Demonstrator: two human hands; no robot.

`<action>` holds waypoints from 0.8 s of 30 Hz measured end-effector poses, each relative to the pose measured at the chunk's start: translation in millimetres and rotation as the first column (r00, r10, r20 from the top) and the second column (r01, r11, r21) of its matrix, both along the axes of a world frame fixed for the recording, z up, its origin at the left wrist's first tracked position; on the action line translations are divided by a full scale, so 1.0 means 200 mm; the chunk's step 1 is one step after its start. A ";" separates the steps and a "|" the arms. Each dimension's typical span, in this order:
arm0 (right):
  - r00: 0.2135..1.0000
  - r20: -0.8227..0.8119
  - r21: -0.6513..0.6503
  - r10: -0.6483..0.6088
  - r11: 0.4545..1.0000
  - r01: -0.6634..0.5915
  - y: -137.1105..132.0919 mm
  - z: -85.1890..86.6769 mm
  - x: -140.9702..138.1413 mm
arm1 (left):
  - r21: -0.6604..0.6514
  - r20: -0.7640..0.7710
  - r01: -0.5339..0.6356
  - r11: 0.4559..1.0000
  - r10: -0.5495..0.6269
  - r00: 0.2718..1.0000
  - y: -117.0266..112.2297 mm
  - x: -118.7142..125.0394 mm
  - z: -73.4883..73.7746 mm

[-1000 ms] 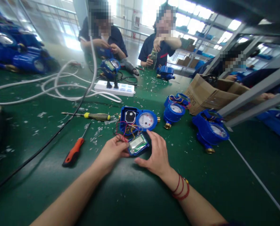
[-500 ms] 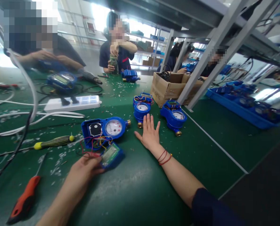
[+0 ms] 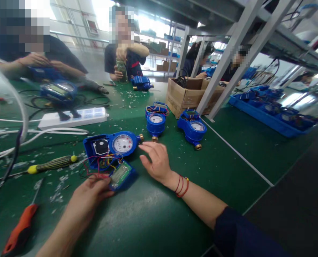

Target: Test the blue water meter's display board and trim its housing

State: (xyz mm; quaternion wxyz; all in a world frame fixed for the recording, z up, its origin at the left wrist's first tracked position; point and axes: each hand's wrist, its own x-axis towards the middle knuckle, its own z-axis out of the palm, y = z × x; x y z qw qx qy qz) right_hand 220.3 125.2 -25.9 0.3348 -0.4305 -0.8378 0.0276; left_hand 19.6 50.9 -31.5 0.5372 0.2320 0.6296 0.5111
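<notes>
Left hand pinches the display module by its left edge, lower left-center of frame; right hand half-open, nothing seen in it, near the brass fitting. Best hold the module close to the open meter so the thin red/yellow wires aren't tugged. Smooth blue housing, boxy end, round white dial, flat rectangular screen.

Assembly workshop, green workbench, screwdrivers, power strip, blue meters, loaded tray, co-workers in dark clothes, storage shelves behind.
</notes>
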 end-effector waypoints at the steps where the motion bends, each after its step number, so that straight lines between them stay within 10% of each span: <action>1: 0.999 -0.019 -0.018 0.049 0.999 -0.050 -0.04 -0.01 -0.03 | 0.005 0.004 -0.005 1.000 0.005 1.000 0.00 0.00 0.00; 9: 0.939 -0.137 -0.338 0.317 0.876 -0.345 -0.16 -0.08 -0.13 | 0.027 0.084 -0.024 0.999 0.022 0.996 -0.01 0.01 0.01; 24: 0.918 -0.127 -0.195 0.375 0.898 -0.394 -0.14 -0.14 -0.11 | 0.084 0.147 0.023 0.996 -0.035 0.988 -0.01 0.00 -0.01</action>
